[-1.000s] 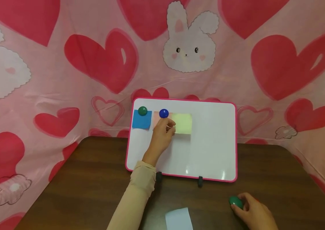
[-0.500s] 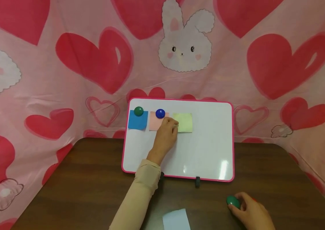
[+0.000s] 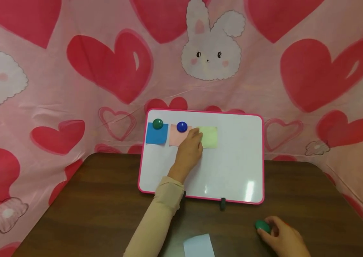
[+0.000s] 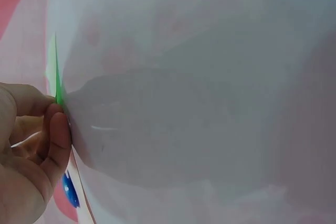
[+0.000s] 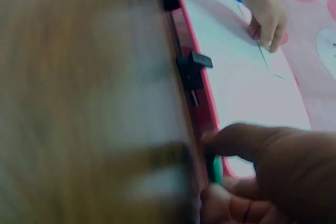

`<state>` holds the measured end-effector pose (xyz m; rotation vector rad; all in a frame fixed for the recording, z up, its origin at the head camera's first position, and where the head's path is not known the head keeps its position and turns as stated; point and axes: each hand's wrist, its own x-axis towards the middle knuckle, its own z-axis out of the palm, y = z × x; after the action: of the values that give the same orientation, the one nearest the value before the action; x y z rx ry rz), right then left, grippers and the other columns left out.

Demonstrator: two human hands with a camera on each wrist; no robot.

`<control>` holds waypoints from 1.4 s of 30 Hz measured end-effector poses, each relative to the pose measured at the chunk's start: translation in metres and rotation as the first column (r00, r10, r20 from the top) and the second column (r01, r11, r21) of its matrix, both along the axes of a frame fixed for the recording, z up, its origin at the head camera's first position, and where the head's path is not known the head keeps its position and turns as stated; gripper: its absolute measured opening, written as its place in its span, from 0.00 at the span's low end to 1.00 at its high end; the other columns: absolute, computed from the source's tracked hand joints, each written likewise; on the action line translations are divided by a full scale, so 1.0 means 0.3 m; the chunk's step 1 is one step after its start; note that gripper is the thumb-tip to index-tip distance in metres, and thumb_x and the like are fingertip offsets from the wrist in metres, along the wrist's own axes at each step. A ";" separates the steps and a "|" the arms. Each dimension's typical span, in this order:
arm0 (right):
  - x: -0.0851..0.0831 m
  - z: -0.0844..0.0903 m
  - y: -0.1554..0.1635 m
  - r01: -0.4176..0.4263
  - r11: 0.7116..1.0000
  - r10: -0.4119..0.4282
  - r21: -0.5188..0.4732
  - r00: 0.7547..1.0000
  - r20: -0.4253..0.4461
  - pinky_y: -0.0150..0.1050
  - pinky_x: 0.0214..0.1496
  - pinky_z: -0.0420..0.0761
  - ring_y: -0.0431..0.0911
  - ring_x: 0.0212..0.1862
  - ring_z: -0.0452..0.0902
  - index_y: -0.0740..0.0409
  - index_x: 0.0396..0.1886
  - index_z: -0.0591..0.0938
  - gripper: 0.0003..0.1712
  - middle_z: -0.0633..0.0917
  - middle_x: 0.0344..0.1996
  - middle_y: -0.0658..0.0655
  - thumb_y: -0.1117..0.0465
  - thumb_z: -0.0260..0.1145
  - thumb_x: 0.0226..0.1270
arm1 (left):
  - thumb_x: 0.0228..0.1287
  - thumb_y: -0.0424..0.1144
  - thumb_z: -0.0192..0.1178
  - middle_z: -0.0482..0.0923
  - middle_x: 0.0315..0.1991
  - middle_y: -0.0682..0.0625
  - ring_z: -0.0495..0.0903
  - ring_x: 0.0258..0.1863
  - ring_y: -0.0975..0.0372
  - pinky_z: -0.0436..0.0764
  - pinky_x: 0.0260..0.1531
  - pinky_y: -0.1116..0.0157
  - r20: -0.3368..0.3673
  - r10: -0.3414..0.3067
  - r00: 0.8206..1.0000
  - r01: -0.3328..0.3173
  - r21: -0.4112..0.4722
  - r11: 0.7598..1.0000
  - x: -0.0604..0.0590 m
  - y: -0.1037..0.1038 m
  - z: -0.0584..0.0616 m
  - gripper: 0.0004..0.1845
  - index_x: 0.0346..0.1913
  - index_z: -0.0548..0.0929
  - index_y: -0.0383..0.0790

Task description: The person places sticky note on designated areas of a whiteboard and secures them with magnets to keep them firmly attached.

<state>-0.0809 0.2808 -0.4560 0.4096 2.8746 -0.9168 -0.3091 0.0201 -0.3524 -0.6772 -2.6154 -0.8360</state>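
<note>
A pink-framed whiteboard (image 3: pixel 233 167) stands on the brown table (image 3: pixel 104 207). On the board, a green magnet (image 3: pixel 157 124) pins a blue note (image 3: pixel 156 136) and a blue magnet (image 3: pixel 182 126) pins a pink note (image 3: pixel 175 138). My left hand (image 3: pixel 197 137) holds a yellow-green note (image 3: pixel 209 137) against the board by its left edge. The left wrist view shows my finger and thumb (image 4: pixel 58 109) pinching that note's edge (image 4: pixel 56 77). My right hand (image 3: pixel 281 237) rests on the table at the lower right, its fingers curled round a second green magnet (image 3: pixel 262 225) (image 5: pixel 214 169).
A small pale slip of paper (image 3: pixel 199 246) lies on the table near the front edge. Two black clip feet (image 3: pixel 222 203) prop the board up. A pink cloth with hearts and rabbits (image 3: pixel 72 89) hangs behind and to both sides.
My left hand and the yellow-green note have shifted a little to the right on the board. My right hand stays on the green magnet on the table.
</note>
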 end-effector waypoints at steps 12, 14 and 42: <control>-0.096 0.164 -0.099 -0.070 0.993 0.101 0.090 0.906 -0.410 0.37 0.31 0.74 0.43 0.33 0.73 0.60 0.52 0.81 0.25 0.77 0.31 0.50 0.52 0.77 0.61 | 0.75 0.36 0.56 0.67 0.70 0.45 0.81 0.56 0.56 0.81 0.51 0.63 -0.095 0.010 0.995 -0.022 -0.134 0.991 -0.008 -0.007 0.001 0.22 0.68 0.76 0.38; -0.134 0.189 -0.126 -0.078 0.990 0.129 0.117 0.837 -0.532 0.35 0.28 0.73 0.40 0.30 0.72 0.60 0.49 0.83 0.22 0.77 0.32 0.50 0.58 0.79 0.58 | 0.75 0.36 0.56 0.67 0.70 0.45 0.81 0.56 0.56 0.81 0.50 0.64 -0.097 0.009 0.995 -0.023 -0.142 0.990 -0.009 -0.006 0.002 0.22 0.69 0.75 0.38; -0.725 0.460 -0.354 -0.096 0.945 0.312 0.312 0.549 -0.775 0.62 0.53 0.71 0.66 0.56 0.70 0.66 0.53 0.81 0.23 0.73 0.55 0.72 0.61 0.76 0.60 | 0.75 0.37 0.56 0.67 0.70 0.47 0.81 0.55 0.58 0.81 0.50 0.65 -0.128 0.014 0.992 -0.033 -0.145 0.989 -0.017 -0.020 -0.006 0.23 0.69 0.75 0.37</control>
<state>-0.2985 0.1744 -0.3178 -0.5289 3.7682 -0.8761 -0.3143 0.0139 -0.3544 -0.7117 -2.5824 -0.5767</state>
